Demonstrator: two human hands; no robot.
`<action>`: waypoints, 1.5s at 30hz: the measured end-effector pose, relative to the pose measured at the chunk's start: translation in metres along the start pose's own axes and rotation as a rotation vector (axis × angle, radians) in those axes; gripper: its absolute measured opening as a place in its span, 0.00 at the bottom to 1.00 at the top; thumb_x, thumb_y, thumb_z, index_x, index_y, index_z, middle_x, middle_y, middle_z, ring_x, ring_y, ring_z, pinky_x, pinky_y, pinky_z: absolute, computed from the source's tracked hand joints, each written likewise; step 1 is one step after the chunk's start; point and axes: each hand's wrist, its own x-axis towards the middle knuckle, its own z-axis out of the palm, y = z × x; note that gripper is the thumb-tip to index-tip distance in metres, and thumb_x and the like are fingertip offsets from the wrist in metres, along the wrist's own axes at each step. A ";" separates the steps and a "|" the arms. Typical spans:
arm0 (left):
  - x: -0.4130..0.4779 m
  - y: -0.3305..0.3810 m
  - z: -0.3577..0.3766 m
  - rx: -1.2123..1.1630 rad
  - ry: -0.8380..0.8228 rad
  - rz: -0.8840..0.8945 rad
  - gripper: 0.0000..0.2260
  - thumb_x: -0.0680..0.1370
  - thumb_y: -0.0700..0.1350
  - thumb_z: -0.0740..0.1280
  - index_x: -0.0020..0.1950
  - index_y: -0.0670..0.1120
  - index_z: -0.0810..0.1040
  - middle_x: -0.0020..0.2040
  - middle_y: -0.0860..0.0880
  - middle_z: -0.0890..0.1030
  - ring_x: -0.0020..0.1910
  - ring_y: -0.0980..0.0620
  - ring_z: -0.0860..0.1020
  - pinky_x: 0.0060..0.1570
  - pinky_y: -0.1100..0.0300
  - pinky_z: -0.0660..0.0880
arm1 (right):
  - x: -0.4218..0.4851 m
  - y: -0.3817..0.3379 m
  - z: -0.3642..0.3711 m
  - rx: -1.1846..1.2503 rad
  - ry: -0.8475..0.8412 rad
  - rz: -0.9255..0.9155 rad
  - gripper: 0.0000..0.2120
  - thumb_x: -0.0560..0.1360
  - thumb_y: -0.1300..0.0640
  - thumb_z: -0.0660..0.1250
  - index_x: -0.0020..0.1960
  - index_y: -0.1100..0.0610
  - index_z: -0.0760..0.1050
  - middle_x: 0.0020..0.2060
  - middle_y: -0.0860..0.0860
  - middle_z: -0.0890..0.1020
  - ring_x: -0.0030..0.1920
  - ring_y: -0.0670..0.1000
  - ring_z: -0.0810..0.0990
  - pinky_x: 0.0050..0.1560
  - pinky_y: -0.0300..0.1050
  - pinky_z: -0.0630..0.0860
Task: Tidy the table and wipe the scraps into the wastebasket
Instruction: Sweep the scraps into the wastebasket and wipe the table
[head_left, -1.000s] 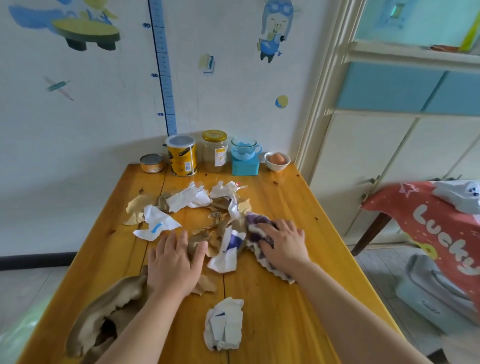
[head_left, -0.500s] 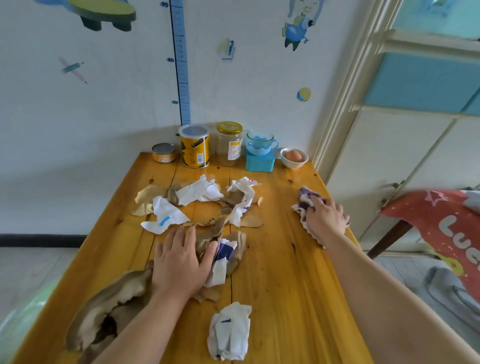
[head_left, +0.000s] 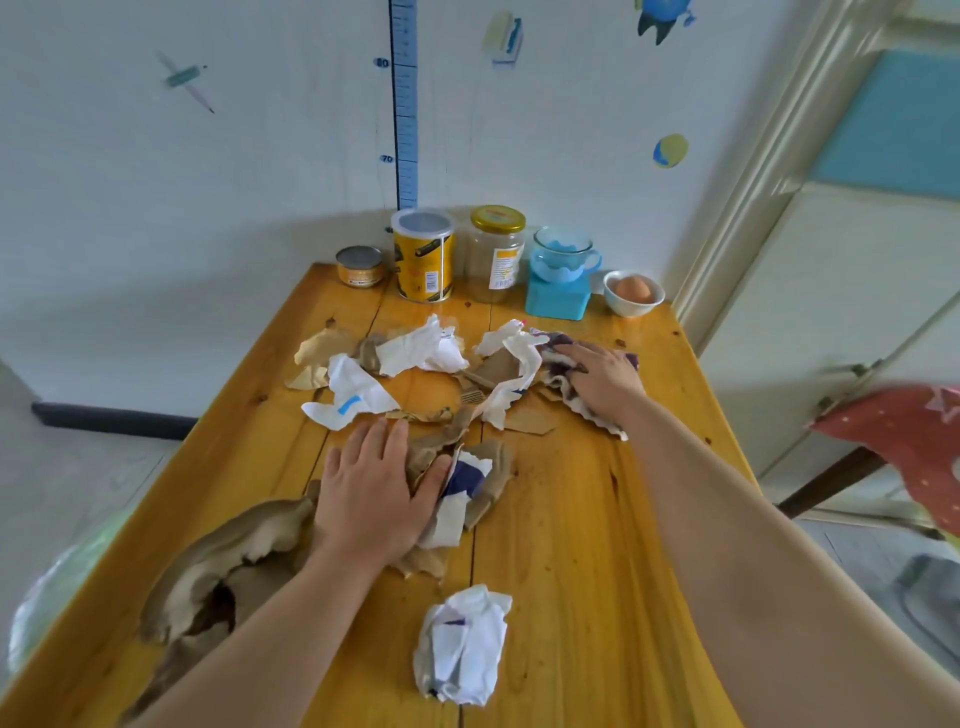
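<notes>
Torn white and brown paper scraps (head_left: 421, 353) lie spread over the middle of the wooden table (head_left: 571, 545). My left hand (head_left: 371, 493) rests flat, fingers straight, on a heap of brown and white scraps (head_left: 478, 483). My right hand (head_left: 602, 382) presses a purple and white cloth (head_left: 558, 345) onto the table, against the right side of the far scraps. A crumpled white paper ball (head_left: 462, 644) lies near the front. A large piece of torn brown paper (head_left: 223, 571) sits at the front left, partly under my left forearm.
Along the back edge stand a small tin (head_left: 359, 267), a yellow can (head_left: 423, 254), a glass jar (head_left: 496, 254), a cup on a blue box (head_left: 558, 288) and a bowl with an egg (head_left: 632, 292). A pale green bag (head_left: 57, 587) shows below the table's left edge.
My right hand went with the cloth from the middle to the table's right edge, then came back left against the far scraps. My left hand stayed on its heap.
</notes>
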 end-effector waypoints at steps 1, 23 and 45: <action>0.000 -0.001 0.000 -0.011 0.005 0.000 0.45 0.65 0.69 0.32 0.74 0.48 0.59 0.74 0.48 0.63 0.74 0.48 0.57 0.73 0.50 0.55 | -0.004 -0.004 0.002 0.015 0.000 -0.043 0.23 0.76 0.60 0.54 0.68 0.44 0.67 0.70 0.49 0.68 0.70 0.56 0.64 0.72 0.53 0.57; -0.001 0.001 -0.003 -0.015 -0.026 -0.036 0.42 0.69 0.72 0.35 0.76 0.49 0.50 0.77 0.46 0.53 0.76 0.48 0.49 0.74 0.51 0.47 | 0.011 0.060 -0.020 0.019 0.247 0.358 0.21 0.76 0.57 0.55 0.68 0.44 0.68 0.66 0.55 0.72 0.65 0.61 0.67 0.65 0.57 0.66; -0.005 -0.002 0.000 -0.086 0.091 0.007 0.41 0.70 0.70 0.39 0.73 0.44 0.59 0.74 0.40 0.60 0.74 0.42 0.56 0.71 0.46 0.53 | -0.015 -0.035 0.014 0.347 0.047 -0.197 0.20 0.75 0.66 0.57 0.60 0.48 0.76 0.60 0.50 0.77 0.60 0.53 0.74 0.63 0.52 0.72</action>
